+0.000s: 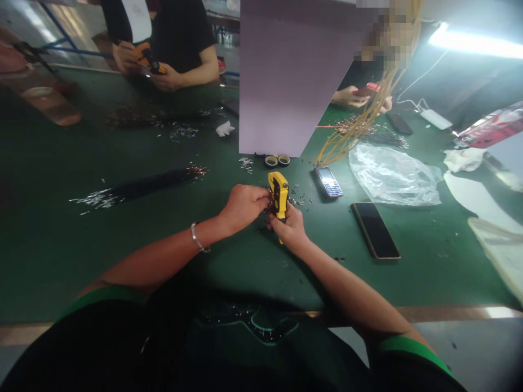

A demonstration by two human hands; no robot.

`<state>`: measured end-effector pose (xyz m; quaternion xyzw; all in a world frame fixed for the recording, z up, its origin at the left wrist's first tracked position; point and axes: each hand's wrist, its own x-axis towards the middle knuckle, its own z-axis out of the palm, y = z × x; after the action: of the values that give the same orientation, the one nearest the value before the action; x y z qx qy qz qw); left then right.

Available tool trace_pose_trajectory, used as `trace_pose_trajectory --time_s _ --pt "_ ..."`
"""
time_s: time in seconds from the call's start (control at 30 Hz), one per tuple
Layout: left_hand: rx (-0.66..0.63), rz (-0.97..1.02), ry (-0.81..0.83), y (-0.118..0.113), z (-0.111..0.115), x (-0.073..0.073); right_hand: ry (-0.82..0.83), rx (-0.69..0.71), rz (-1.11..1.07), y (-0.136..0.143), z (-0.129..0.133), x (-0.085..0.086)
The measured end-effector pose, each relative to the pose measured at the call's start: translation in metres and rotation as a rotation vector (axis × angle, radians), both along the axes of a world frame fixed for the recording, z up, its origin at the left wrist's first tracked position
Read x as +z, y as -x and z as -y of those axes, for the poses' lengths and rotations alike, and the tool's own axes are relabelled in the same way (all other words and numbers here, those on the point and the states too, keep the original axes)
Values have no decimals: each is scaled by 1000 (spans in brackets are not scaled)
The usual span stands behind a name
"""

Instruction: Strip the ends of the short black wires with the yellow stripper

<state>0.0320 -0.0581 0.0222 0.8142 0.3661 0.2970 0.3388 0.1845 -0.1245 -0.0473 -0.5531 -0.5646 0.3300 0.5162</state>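
Observation:
My right hand (292, 226) is closed around the handle of a yellow-and-black crimping tool (279, 190), which stands nearly upright with its head pointing away from me. My left hand (247, 206) is closed in a pinch against the left side of the tool's head. What its fingertips hold is too small and too covered to make out. Small metal terminals (298, 201) lie scattered on the green table just right of the tool. To the left lies a bundle of dark wires (151, 185), with silvery ends at one side and coppery ends at the other.
Two tape rolls (278, 160) sit before an upright pale panel (281, 81). Rightward lie a keypad phone (329, 182), a smartphone (376, 230), a clear plastic bag (394, 174) and hanging yellow wires (359, 125). Across the table, a co-worker's hands (169, 79) hold an orange tool.

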Motion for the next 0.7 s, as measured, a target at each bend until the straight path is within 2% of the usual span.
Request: trace_pose_trajectory --time_s 0.17,0.43,0.7 --pt "1 -37 -33 0 -3 -1 -21 2 30 -1 0 -1" --pt "3 -34 -30 0 -3 3 -72 -32 146 0 -1 7" --pt "-7 -37 -37 1 -6 4 -121 -88 214 3 -8 0"
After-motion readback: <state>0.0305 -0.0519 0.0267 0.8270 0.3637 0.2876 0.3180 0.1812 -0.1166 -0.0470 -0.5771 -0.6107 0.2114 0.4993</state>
